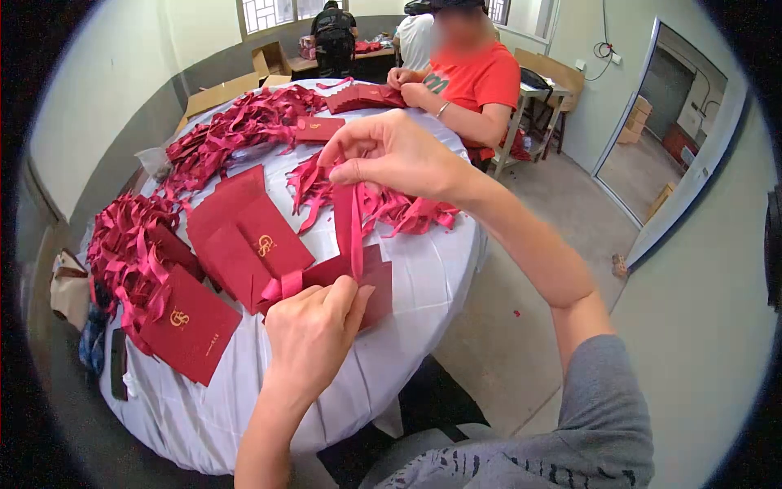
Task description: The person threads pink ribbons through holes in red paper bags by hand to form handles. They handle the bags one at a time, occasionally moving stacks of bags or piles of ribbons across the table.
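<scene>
My left hand (314,330) is closed at the lower end of a pink ribbon (356,232), over the edge of a dark red folder. My right hand (379,155) is raised above it, with thumb and fingers pinching the ribbon's upper end, so the ribbon runs upright between the hands. A ribbon loop (283,285) lies just left of my left hand. Beside it is a stack of dark red folders (248,240) with a gold logo. Another folder pile (191,326) with ribbons lies farther left.
Heaps of pink ribbon (228,130) lie on the round table's white cloth (407,326). Across the table, a person in a red shirt (481,77) works near more folders (358,98). Others are behind. A phone (119,364) lies at the left edge.
</scene>
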`<state>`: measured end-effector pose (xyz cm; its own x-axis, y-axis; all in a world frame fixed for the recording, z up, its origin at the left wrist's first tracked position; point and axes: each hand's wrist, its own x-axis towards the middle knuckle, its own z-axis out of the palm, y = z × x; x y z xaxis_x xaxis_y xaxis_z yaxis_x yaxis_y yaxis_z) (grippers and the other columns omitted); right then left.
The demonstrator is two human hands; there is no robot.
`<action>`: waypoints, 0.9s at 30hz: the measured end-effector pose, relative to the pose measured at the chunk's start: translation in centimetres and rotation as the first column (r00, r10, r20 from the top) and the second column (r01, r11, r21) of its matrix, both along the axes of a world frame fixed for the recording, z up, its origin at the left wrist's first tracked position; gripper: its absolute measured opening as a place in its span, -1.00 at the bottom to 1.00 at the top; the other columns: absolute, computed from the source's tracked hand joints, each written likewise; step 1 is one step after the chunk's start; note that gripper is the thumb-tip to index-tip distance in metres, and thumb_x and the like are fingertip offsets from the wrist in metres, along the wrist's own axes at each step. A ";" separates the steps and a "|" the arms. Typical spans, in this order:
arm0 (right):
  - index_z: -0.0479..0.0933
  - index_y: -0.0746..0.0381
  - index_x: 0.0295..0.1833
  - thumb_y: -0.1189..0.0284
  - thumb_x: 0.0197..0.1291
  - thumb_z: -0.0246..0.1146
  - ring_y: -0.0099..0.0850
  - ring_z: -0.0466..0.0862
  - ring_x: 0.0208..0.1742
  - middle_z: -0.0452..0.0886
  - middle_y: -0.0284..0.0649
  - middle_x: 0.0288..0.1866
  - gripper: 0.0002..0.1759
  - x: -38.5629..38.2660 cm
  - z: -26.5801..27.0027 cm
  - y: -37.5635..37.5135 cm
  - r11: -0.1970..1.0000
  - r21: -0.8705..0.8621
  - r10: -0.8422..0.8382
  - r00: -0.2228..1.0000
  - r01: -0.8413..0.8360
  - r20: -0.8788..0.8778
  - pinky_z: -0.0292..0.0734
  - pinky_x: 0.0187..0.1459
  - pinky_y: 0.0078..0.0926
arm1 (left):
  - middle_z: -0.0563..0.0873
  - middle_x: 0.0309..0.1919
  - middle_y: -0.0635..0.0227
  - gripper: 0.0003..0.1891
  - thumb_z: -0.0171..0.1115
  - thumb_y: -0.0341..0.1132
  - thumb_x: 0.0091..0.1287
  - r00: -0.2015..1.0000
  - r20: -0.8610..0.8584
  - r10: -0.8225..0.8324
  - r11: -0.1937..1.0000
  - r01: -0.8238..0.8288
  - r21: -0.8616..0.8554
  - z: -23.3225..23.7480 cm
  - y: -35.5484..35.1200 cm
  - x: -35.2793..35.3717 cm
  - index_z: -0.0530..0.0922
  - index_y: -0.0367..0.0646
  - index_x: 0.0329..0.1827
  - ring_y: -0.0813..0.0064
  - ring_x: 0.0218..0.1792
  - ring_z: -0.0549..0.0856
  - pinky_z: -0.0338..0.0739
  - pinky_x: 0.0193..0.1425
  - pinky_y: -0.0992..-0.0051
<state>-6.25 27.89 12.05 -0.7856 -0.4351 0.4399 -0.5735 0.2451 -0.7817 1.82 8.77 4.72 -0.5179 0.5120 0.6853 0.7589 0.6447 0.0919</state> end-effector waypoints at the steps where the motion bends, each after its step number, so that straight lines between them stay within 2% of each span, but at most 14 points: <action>1: 0.60 0.37 -0.17 0.51 0.08 0.33 -0.65 0.56 -0.47 0.64 -0.29 -0.42 -0.80 -0.2 -0.3 -0.2 0.998 -0.055 0.004 1.000 -0.003 0.019 0.46 -0.43 -0.70 | 0.44 -0.78 0.38 -0.70 0.33 -0.29 0.16 1.000 -0.008 0.004 1.000 -0.004 -0.011 0.0 0.0 0.0 0.35 -0.09 -0.59 0.42 -0.70 0.52 0.34 -0.63 0.39; 3: 0.60 0.38 -0.17 0.49 0.10 0.32 -0.60 0.60 -0.42 0.66 -0.25 -0.38 -0.79 0.1 -0.2 -0.2 0.996 -0.088 0.018 0.986 -0.003 0.166 0.50 -0.38 -0.67 | 0.44 -0.78 0.38 -0.69 0.33 -0.29 0.16 1.000 -0.010 0.009 1.000 -0.009 -0.006 0.0 0.0 -0.1 0.34 -0.09 -0.59 0.42 -0.70 0.52 0.34 -0.63 0.40; 4: 0.51 0.39 0.07 0.39 0.22 0.27 -0.68 0.57 -0.37 0.62 -0.27 -0.24 -0.63 0.0 -0.6 0.2 0.993 -0.096 0.085 0.965 -0.063 0.249 0.46 -0.38 -0.76 | 0.44 -0.78 0.38 -0.68 0.33 -0.29 0.16 1.000 -0.020 0.004 1.000 -0.004 -0.003 -0.1 -0.1 0.0 0.34 -0.09 -0.60 0.43 -0.71 0.52 0.35 -0.64 0.41; 5: 0.51 0.39 0.07 0.39 0.22 0.27 -0.68 0.57 -0.37 0.62 -0.27 -0.24 -0.63 -0.1 -1.6 0.4 0.993 -0.095 0.095 0.963 -0.073 0.254 0.46 -0.38 -0.76 | 0.44 -0.78 0.38 -0.68 0.33 -0.29 0.16 1.000 -0.015 0.015 1.000 -0.015 -0.002 -0.1 -0.1 0.0 0.34 -0.09 -0.60 0.43 -0.71 0.52 0.35 -0.64 0.41; 7: 0.35 0.43 0.25 0.06 0.18 0.28 -0.63 0.54 -0.13 0.53 -0.18 0.01 -0.26 -1.0 -4.7 1.0 0.812 -0.488 0.511 0.793 -0.320 0.330 0.49 -0.10 -0.65 | 0.46 -0.77 0.39 -0.69 0.33 -0.26 0.16 0.999 -0.033 0.005 1.000 -0.005 0.001 0.0 -0.2 0.0 0.34 -0.08 -0.58 0.45 -0.69 0.53 0.36 -0.63 0.42; 8: 0.28 0.41 0.31 0.09 0.24 0.22 -0.48 0.50 0.16 0.48 -0.10 0.16 -0.28 -2.0 -6.7 1.8 0.637 -0.607 0.740 0.600 -0.476 0.306 0.47 0.15 -0.50 | 0.47 -0.76 0.40 -0.69 0.33 -0.25 0.15 0.999 -0.043 -0.001 1.000 0.001 0.004 0.1 -0.2 -0.1 0.35 -0.07 -0.58 0.46 -0.68 0.54 0.36 -0.63 0.43; 9: 0.28 0.43 0.31 0.07 0.25 0.18 -0.41 0.47 0.20 0.47 -0.09 0.17 -0.27 -0.7 -7.8 1.1 0.623 -0.630 0.749 0.586 -0.464 0.309 0.40 0.23 -0.44 | 0.47 -0.76 0.40 -0.69 0.33 -0.25 0.15 0.999 -0.040 0.008 1.000 -0.008 0.008 0.0 -0.2 -0.1 0.35 -0.07 -0.58 0.46 -0.68 0.54 0.36 -0.63 0.43; 11: 0.31 0.39 0.30 0.04 0.15 0.27 -0.41 0.42 0.27 0.46 -0.10 0.21 -0.22 0.3 -8.5 0.9 0.733 -0.342 0.676 0.690 -0.589 0.259 0.28 0.29 -0.40 | 0.48 -0.75 0.41 -0.70 0.34 -0.24 0.14 0.999 -0.039 0.018 1.000 -0.018 -0.002 -0.1 -0.3 -0.3 0.36 -0.07 -0.56 0.47 -0.67 0.54 0.37 -0.62 0.44; 16: 0.51 0.38 0.11 0.28 0.13 0.34 -0.46 0.54 0.12 0.61 -0.18 0.04 -0.49 1.4 -8.1 0.7 0.794 -0.364 0.593 0.753 -0.487 0.285 0.38 0.19 -0.47 | 0.50 -0.74 0.42 -0.70 0.33 -0.22 0.14 0.999 -0.037 0.007 1.000 -0.007 0.015 -0.2 -0.2 -0.5 0.36 -0.06 -0.56 0.48 -0.67 0.55 0.37 -0.62 0.44; 18: 0.57 0.35 0.04 0.33 0.13 0.33 -0.48 0.56 0.03 0.63 -0.20 -0.04 -0.60 1.3 -8.1 0.5 0.878 -0.265 0.474 0.804 -0.399 0.358 0.41 0.13 -0.48 | 0.50 -0.74 0.42 -0.71 0.33 -0.22 0.14 0.999 -0.048 -0.004 0.999 0.006 0.034 -0.3 -0.2 -0.6 0.37 -0.06 -0.56 0.48 -0.67 0.55 0.38 -0.62 0.44; 19: 0.62 0.33 -0.07 0.40 0.15 0.29 -0.49 0.57 -0.04 0.64 -0.21 -0.10 -0.72 1.5 -7.8 0.3 0.900 -0.182 0.430 0.871 -0.395 0.238 0.44 0.05 -0.52 | 0.51 -0.73 0.42 -0.71 0.33 -0.22 0.15 1.000 -0.028 0.010 1.000 -0.009 0.012 -0.2 -0.3 -0.5 0.37 -0.06 -0.55 0.48 -0.67 0.55 0.38 -0.62 0.44; 23: 0.65 0.33 -0.20 0.53 0.17 0.25 -0.44 0.60 -0.10 0.64 -0.17 -0.16 -0.86 2.8 -8.0 -0.5 0.942 -0.244 0.268 0.955 -0.232 0.125 0.47 0.01 -0.50 | 0.53 -0.71 0.41 -0.73 0.33 -0.22 0.15 0.998 -0.034 0.052 0.999 -0.052 0.014 -0.3 -0.2 -0.6 0.38 -0.06 -0.53 0.48 -0.64 0.57 0.39 -0.60 0.44; 25: 0.65 0.33 -0.20 0.51 0.22 0.21 -0.49 0.62 -0.15 0.66 -0.21 -0.19 -0.85 4.8 -7.5 -1.4 0.958 -0.287 0.087 0.964 -0.012 0.250 0.52 -0.05 -0.53 | 0.54 -0.70 0.39 -0.74 0.32 -0.23 0.15 0.998 -0.024 0.055 0.998 -0.055 0.010 -0.2 -0.3 -0.6 0.39 -0.07 -0.52 0.46 -0.62 0.58 0.41 -0.58 0.43; 27: 0.62 0.36 -0.16 0.51 0.25 0.16 -0.53 0.63 -0.16 0.67 -0.22 -0.21 -0.83 5.4 -8.6 -2.3 0.926 -0.378 0.095 0.976 -0.014 0.196 0.54 -0.08 -0.57 | 0.56 -0.64 0.35 -0.78 0.30 -0.27 0.16 1.000 0.008 0.021 0.998 -0.021 0.064 -0.1 -0.5 -0.8 0.41 -0.10 -0.48 0.39 -0.57 0.61 0.45 -0.52 0.39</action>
